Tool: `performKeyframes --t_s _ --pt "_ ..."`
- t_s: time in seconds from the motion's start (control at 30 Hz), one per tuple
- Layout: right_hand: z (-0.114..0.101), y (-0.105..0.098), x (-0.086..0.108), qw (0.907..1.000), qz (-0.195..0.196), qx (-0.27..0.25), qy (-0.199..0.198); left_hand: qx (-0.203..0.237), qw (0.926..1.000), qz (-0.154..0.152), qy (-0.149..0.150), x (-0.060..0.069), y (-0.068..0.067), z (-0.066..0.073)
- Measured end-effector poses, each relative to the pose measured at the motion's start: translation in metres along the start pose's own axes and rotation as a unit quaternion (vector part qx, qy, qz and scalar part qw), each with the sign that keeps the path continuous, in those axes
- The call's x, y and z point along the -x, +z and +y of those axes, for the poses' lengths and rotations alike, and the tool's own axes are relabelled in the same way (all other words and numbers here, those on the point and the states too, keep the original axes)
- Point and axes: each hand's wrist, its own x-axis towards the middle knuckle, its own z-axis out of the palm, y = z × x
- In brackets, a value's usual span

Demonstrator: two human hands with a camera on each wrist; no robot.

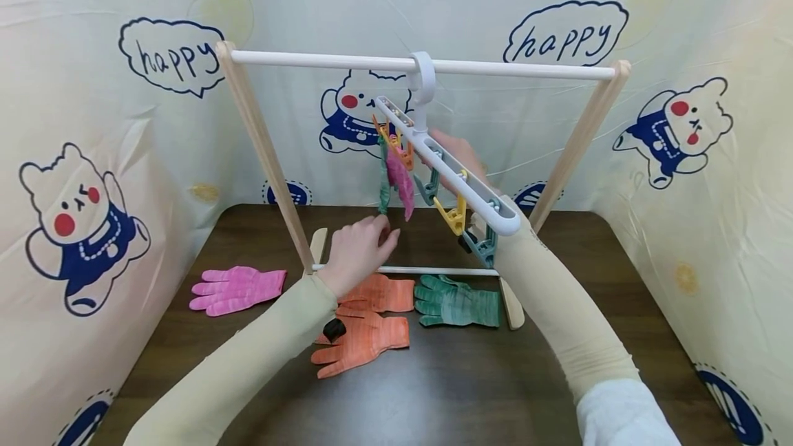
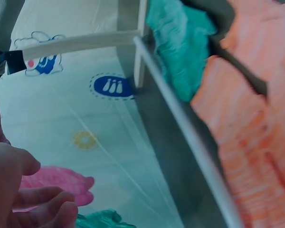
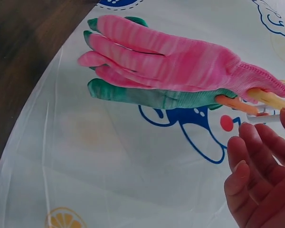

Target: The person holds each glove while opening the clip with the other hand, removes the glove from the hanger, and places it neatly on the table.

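Note:
A green glove (image 1: 384,181) and a pink glove (image 1: 400,181) hang from clips at the far end of the white clip hanger (image 1: 458,169). My left hand (image 1: 359,250) is just below them, its fingers loosely bent around nothing; in the left wrist view both gloves show beyond the fingers (image 2: 42,204). Behind the hanger bar is my right hand (image 1: 458,153), partly hidden by it. In the right wrist view that hand (image 3: 261,180) has relaxed fingers beside the yellow clip (image 3: 268,99) on the pink glove, with nothing visibly gripped.
A white rod (image 1: 322,62) on wooden legs (image 1: 263,150) carries the hanger. On the dark table (image 1: 434,391) lie a pink glove (image 1: 238,289), orange gloves (image 1: 368,339) and a green glove (image 1: 458,303). Vacant yellow (image 1: 455,214) and blue-grey clips (image 1: 483,246) dangle from the hanger's near end.

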Motion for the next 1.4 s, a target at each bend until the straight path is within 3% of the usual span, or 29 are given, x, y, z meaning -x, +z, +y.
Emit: performKeyframes --t_s 0.33,0.53,0.63,0.77,0.9,1.1,1.4 --pt "-0.016 0.004 -0.014 0.9993 0.026 0.009 -0.027 0.005 0.9989 -0.02 -0.042 -0.029 -0.019 0.007" --pt "-0.019 0.006 -0.016 0.9996 0.023 -0.013 -0.015 0.02 0.9974 -0.034 -0.06 -0.045 -0.023 0.009" --pt "-0.022 0.005 -0.02 0.9998 0.015 -0.002 -0.008 0.027 0.9963 -0.035 -0.074 -0.053 -0.024 0.01" --pt "-0.026 0.005 -0.028 0.9984 0.0 0.056 0.011 0.037 0.9951 -0.035 -0.084 -0.061 -0.025 0.011" --pt "-0.033 0.007 -0.034 0.9935 -0.022 0.099 0.052 0.027 0.9963 -0.016 -0.081 -0.064 -0.024 0.014" --pt "-0.04 0.01 -0.039 0.9855 -0.042 0.102 0.129 -0.003 0.9976 0.003 -0.069 -0.065 -0.025 0.018" --pt "-0.046 0.015 -0.046 0.9773 -0.057 0.151 0.138 0.005 0.9971 -0.008 -0.076 -0.064 -0.024 0.02"
